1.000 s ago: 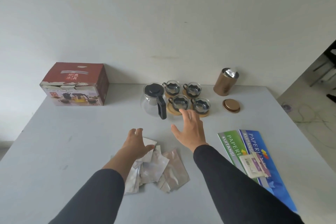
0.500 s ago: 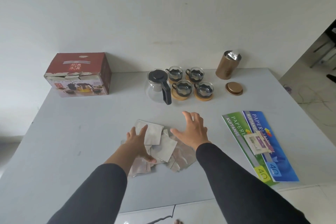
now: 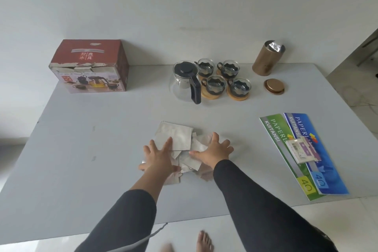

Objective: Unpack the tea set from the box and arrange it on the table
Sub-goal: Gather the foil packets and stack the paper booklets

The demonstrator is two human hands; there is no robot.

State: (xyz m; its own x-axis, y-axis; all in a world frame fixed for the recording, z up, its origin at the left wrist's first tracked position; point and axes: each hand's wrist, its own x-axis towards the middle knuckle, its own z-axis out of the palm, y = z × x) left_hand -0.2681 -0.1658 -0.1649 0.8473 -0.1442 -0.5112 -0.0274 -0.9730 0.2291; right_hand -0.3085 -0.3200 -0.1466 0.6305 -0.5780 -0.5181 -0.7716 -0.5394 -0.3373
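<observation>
Both hands are laid flat with fingers spread on a loose pile of silvery packets [image 3: 180, 139] near the front of the grey worktop [image 3: 81, 149], the left hand [image 3: 157, 157] on the pile's left side and the right hand [image 3: 212, 151] on its right, nothing being gripped. The red box [image 3: 90, 65] is seen at the far left. The glass teapot [image 3: 184, 82] and four cups [image 3: 224, 80] on round coasters are grouped at the far middle, well apart from the box.
</observation>
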